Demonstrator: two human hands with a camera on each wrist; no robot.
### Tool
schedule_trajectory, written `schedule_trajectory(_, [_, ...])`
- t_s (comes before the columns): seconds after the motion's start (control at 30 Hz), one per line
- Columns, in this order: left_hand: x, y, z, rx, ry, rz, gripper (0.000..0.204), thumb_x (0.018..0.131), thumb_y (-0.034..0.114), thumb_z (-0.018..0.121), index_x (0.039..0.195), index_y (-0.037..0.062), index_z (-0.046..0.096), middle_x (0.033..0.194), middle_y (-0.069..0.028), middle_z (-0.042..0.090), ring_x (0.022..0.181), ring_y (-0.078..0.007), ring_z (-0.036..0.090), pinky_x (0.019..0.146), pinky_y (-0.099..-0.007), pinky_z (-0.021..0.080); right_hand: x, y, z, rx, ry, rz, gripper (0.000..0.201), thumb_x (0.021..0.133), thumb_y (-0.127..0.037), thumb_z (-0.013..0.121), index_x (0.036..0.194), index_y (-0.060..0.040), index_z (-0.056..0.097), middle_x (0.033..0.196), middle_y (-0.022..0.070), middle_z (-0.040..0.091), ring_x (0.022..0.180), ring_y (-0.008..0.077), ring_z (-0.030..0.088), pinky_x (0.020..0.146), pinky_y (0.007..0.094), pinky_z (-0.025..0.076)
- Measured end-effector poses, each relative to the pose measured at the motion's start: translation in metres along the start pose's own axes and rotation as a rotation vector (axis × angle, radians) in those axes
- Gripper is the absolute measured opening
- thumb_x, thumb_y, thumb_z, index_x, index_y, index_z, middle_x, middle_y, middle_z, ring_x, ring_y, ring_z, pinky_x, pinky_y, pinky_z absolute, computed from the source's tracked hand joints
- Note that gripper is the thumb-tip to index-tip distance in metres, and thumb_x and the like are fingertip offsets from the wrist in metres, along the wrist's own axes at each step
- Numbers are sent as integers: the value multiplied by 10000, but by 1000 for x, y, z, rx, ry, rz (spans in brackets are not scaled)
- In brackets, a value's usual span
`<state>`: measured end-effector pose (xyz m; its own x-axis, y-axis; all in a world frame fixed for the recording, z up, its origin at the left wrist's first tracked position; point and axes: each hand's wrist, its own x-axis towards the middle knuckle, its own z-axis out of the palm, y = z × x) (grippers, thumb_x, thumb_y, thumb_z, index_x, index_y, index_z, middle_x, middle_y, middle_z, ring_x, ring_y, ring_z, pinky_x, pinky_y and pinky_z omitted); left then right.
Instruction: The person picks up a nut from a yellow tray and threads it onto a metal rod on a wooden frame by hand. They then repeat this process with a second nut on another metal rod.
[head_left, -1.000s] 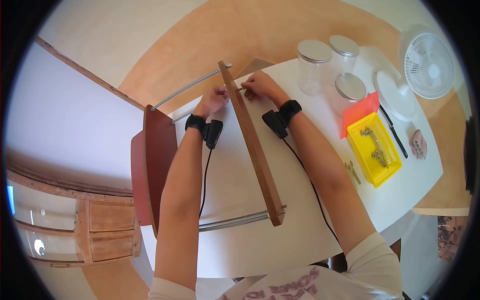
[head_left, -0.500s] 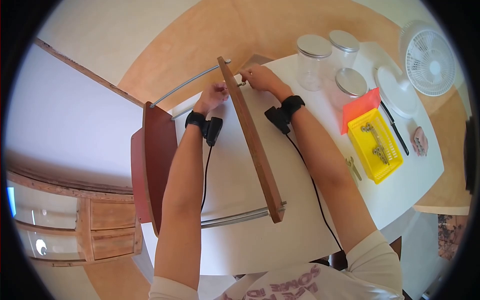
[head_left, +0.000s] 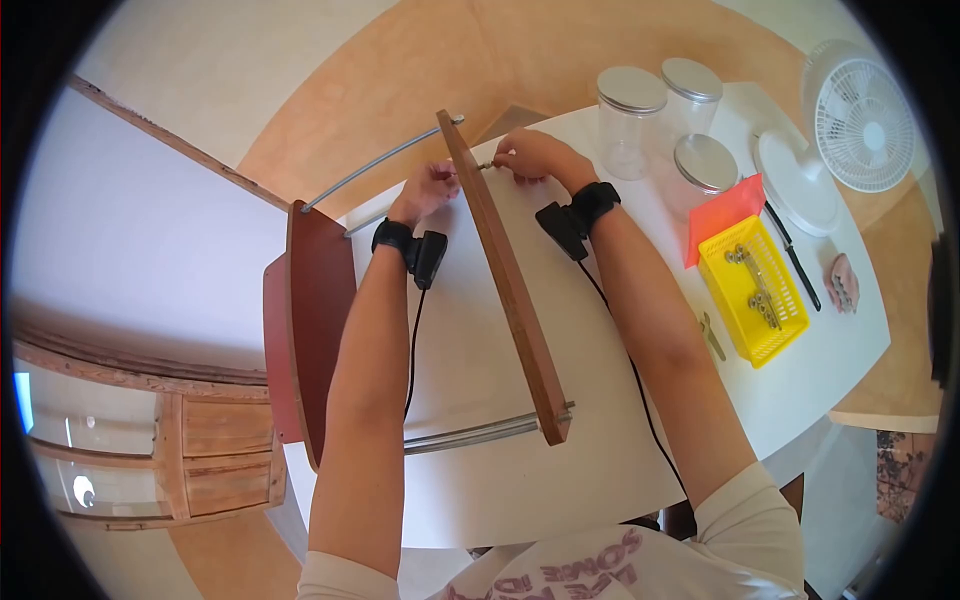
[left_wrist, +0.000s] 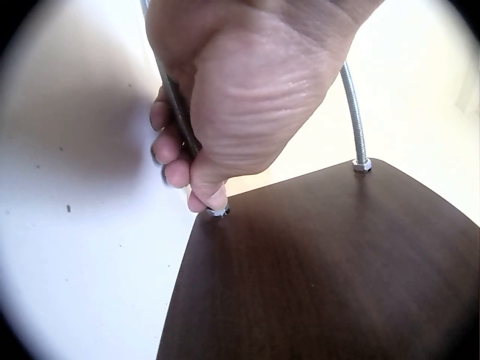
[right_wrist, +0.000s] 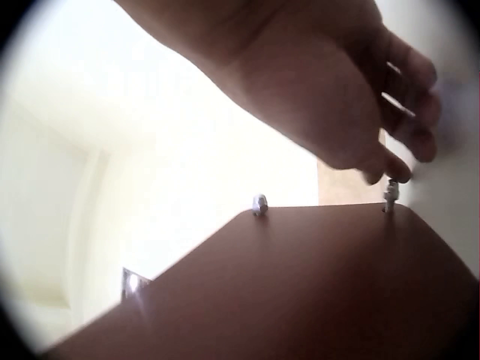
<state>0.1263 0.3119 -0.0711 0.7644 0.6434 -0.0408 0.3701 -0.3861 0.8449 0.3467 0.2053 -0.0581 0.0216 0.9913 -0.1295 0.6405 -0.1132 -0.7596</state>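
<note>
A brown wooden board [head_left: 505,280] stands on edge, joined by threaded metal rods [head_left: 375,172] to a second, reddish board [head_left: 325,290]. My left hand [head_left: 428,192] is between the boards; in the left wrist view its thumb and finger pinch the nut [left_wrist: 218,211] where a rod meets the dark board [left_wrist: 315,270]. On the outer side, my right hand [head_left: 540,160] has its thumb and forefinger at the metal fitting [right_wrist: 391,196] on the rod end. Another rod end with a cap-like nut [right_wrist: 259,205] sticks out of the same board.
To the right are clear jars with metal lids [head_left: 632,90], a red sheet [head_left: 722,218], a yellow basket [head_left: 712,285] holding metal hardware, a black-handled knife [head_left: 800,270], wrenches [head_left: 712,335] and a white fan [head_left: 862,125]. Cables hang from both wrist cameras.
My right hand has shifted slightly right and its fingers have changed position around the rod end, where a fitting now shows. The left hand has stayed almost still at the board.
</note>
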Motion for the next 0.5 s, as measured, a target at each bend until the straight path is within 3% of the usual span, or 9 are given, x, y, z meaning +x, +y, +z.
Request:
schedule_trajectory(0.07, [1, -3, 0, -6, -10, 0, 137, 962, 87, 605, 856, 32, 671, 695, 23, 576, 645, -82, 516, 609, -263, 414, -5, -3, 2, 43, 178, -74, 379, 1005, -355, 513, 1137, -63, 716, 730, 81, 695, 577, 182, 643, 532, 322, 543])
schedule_trajectory(0.1, [2, -4, -1, -11, -16, 7, 139, 964, 98, 620, 853, 32, 669, 693, 23, 577, 642, -82, 515, 608, -262, 413, -8, -5, -1, 41, 178, -75, 379, 1005, -355, 513, 1137, -63, 716, 730, 81, 695, 577, 182, 643, 532, 322, 543])
schedule_trajectory(0.17, [-1, 1, -1, -5, 0, 17, 138, 962, 94, 618, 849, 32, 666, 694, 22, 576, 642, -82, 516, 610, -262, 416, -9, -6, -7, 75, -16, 10, 364, 1002, -327, 529, 1201, -73, 698, 765, 83, 707, 596, 182, 652, 541, 319, 550])
schedule_trajectory(0.3, [-2, 1, 0, 40, 33, 6, 141, 966, 105, 636, 852, 25, 665, 700, 17, 585, 650, -86, 529, 626, -265, 433, -9, -4, -4, 39, 33, -15, 347, 992, -284, 536, 1240, -88, 681, 782, 83, 705, 618, 183, 658, 545, 319, 550])
schedule_trajectory(0.4, [-4, 5, -1, 30, 14, -17, 157, 975, 133, 653, 875, 16, 681, 705, 11, 596, 658, -91, 541, 636, -269, 448, -10, -10, -4, 67, -75, -54, 345, 966, -186, 516, 1259, -89, 671, 782, 89, 705, 636, 192, 666, 549, 322, 554])
schedule_trajectory(0.5, [10, -19, -3, -24, -10, -17, 176, 981, 163, 669, 902, 10, 701, 702, 8, 603, 662, -92, 548, 637, -267, 450, -8, -8, 2, -12, 1, 42, 400, 925, -99, 475, 1276, -107, 667, 777, 85, 698, 644, 196, 667, 554, 325, 556])
